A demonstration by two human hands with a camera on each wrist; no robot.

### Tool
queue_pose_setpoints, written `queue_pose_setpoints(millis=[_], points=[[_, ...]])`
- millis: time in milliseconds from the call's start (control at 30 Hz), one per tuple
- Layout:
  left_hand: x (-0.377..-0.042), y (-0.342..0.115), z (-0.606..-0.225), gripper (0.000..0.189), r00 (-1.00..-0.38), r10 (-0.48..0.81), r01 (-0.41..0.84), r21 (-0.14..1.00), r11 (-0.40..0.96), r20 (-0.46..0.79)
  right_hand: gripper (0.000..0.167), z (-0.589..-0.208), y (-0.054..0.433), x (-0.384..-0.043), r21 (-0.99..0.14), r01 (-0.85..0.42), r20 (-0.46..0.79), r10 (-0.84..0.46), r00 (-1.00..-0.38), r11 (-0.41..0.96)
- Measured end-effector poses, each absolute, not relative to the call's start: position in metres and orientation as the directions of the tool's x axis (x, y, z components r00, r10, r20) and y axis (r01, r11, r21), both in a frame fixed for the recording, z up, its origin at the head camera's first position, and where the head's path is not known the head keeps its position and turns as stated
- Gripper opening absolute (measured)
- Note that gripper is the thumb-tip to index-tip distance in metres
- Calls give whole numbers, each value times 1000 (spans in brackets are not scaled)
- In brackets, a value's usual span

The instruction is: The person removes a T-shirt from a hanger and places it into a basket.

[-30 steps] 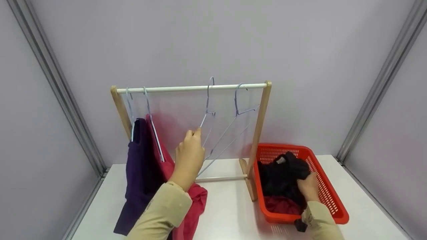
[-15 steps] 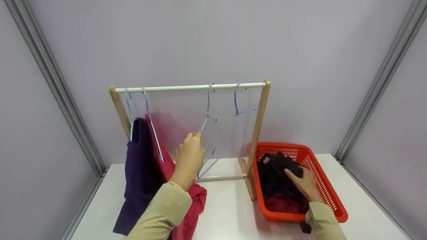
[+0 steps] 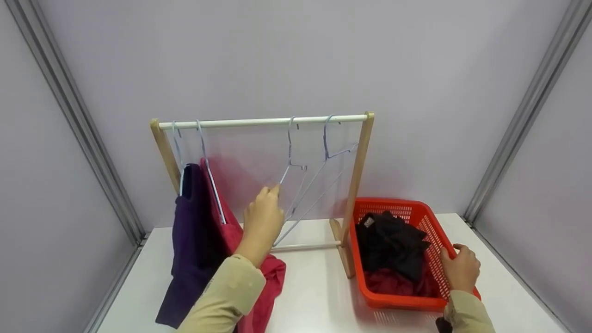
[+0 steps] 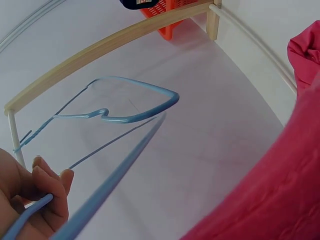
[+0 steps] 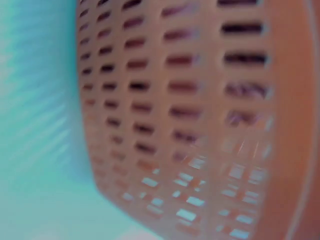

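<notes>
In the head view my left hand grips a light blue wire hanger by its sloping arm, and the hook sits over the rack's white rail. The left wrist view shows my fingers curled round the wire. Over at the right, my right hand holds the right rim of the red plastic basket, thumb toward the inside. Dark clothes with a white label lie in the basket, on a dark red garment. Basket slots fill the right wrist view, which is blurred.
A second bare hanger hangs near the rack's right wooden post. A purple garment and a pink garment hang on hangers at the left, partly behind my left sleeve. Grey walls enclose the white table.
My right hand has let go of the dark clothes and moved right to the basket's rim. The hanger in my left hand has lowered, its hook settling onto the rail.
</notes>
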State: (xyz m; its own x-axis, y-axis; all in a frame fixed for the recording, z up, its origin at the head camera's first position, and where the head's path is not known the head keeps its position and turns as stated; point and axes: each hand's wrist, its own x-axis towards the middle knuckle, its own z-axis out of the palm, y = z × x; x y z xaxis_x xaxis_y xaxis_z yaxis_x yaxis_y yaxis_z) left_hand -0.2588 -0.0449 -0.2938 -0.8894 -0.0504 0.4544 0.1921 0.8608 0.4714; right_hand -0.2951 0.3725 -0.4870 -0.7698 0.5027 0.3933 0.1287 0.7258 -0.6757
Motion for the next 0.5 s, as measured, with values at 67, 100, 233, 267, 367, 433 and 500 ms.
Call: queue_pose_setpoints(millis=[67, 100, 233, 267, 367, 433, 500], points=[[-260, -45, -295, 40, -889, -54, 196, 485, 852, 455, 43, -491, 378, -292, -678, 174, 340, 515, -787, 714], [-260, -44, -296, 39, -889, -56, 199, 493, 847, 454, 45, -492, 380, -291, -680, 192, 312, 516, -798, 708], [-261, -44, -299, 36, -887, -53, 217, 516, 829, 458, 48, -495, 384, -290, -673, 221, 242, 493, -836, 706], [-261, -44, -299, 36, -885, -47, 226, 516, 826, 464, 48, -495, 384, -290, -669, 222, 232, 483, -844, 709], [-262, -45, -301, 33, -877, -24, 249, 497, 832, 480, 49, -493, 385, -290, -650, 222, 210, 453, -867, 727], [-261, -46, -301, 32, -875, -8, 258, 481, 838, 484, 50, -492, 387, -289, -637, 232, 186, 438, -879, 735], [-262, -48, -301, 31, -875, 6, 262, 463, 847, 484, 50, -491, 389, -290, -624, 242, 161, 425, -891, 743]])
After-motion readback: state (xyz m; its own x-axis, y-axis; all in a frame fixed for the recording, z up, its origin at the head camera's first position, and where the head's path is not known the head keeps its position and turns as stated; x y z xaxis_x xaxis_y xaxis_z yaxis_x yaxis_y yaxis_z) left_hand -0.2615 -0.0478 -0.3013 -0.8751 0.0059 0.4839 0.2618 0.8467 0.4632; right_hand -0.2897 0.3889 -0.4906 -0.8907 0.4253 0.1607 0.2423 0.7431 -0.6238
